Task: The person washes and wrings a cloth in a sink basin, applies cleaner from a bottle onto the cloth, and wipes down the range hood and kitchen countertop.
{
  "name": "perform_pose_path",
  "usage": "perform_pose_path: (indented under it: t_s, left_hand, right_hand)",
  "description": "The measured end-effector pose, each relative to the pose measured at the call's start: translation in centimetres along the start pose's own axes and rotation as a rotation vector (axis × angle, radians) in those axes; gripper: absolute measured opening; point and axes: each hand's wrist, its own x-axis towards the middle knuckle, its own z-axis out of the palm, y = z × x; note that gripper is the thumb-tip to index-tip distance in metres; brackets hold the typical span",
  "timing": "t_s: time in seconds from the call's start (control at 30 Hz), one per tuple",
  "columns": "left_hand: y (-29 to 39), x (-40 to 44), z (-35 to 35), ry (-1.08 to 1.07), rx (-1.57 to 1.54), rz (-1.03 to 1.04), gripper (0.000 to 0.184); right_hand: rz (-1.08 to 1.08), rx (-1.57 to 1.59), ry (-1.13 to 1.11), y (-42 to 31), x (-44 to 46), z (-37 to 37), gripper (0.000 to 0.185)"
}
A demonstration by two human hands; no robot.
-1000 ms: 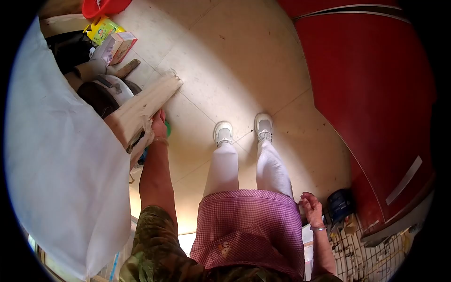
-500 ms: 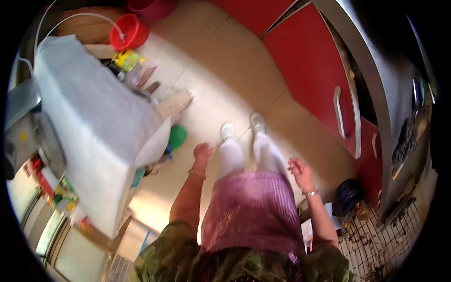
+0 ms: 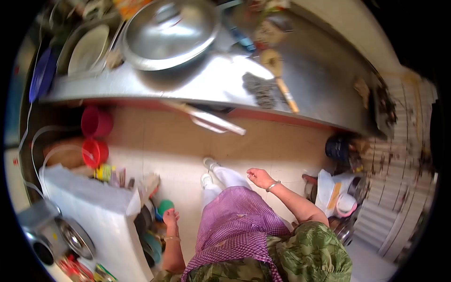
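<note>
Short of tabletop (image 3: 324, 94), right hand (image 3: 260, 177) hung empty, loosely curled; farther from tabletop, left hand (image 3: 170, 217) hung empty too, near green thing (image 3: 165, 205). On tabletop, wooden-handled tool (image 3: 283, 89) lay handle outward, likely for easy grabbing.

The person's left hand (image 3: 171, 217) hangs at seven o'clock near a round green object (image 3: 164, 206), the right hand (image 3: 261, 178) toward five, a domed silver metal lid (image 3: 174, 42) at eleven.

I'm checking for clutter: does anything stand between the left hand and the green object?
Nothing visible does. The left hand appears right beside the green object, though this single view cannot settle the depth between them.
</note>
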Motion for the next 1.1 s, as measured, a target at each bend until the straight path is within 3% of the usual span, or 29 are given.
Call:
perform_pose_path:
  t_s: [0.1, 0.2, 0.4, 0.5, 0.63, 0.73, 0.83, 0.9, 1.03, 1.1]
  left_hand:
    - [7.3, -3.9, 3.3, -0.122, 0.136, 0.071, 0.013]
    - [11.8, -4.2, 6.6, -0.325, 0.060, -0.030, 0.015]
    - [19.4, -12.7, 14.3, -0.354, 0.227, 0.250, 0.016]
    - [20.9, -17.3, 18.2, -0.358, 0.285, 0.366, 0.016]
    - [19.1, -16.7, 24.1, -0.274, 0.407, 0.300, 0.015]
    - [18.1, -19.7, 29.2, -0.240, 0.449, 0.202, 0.015]
    - [15.6, -21.0, 32.5, -0.353, 0.223, 0.085, 0.016]
    - [15.8, -26.4, 37.4, -0.194, 0.403, 0.172, 0.018]
    - [18.3, -33.2, 44.4, -0.247, 0.508, 0.451, 0.016]
    - [20.0, -35.7, 47.7, -0.192, 0.514, 0.564, 0.015]
  right_hand:
    - [0.059, 0.138, 0.245, 1.6, -5.5, -3.3, 0.033]
    - [0.105, 0.232, 0.446, 2.2, -10.9, -9.1, 0.030]
    - [-0.055, 0.117, 1.011, 10.6, -13.0, -18.0, 0.028]
    - [-0.103, 0.110, 1.154, 13.4, -13.3, -27.0, 0.029]
    - [-0.049, -0.109, 1.288, 20.7, -11.5, -41.6, 0.038]
    - [0.067, -0.226, 1.266, 27.6, -8.6, -52.3, 0.051]
    - [0.087, -0.281, 1.236, 33.7, -6.0, -62.6, 0.068]
    - [0.290, -0.466, 1.245, 33.6, -5.5, -67.4, 0.073]
    - [0.461, -0.400, 0.826, 28.4, -5.9, -74.2, 0.072]
    - [0.414, -0.251, 0.889, 30.8, -3.2, -74.6, 0.066]
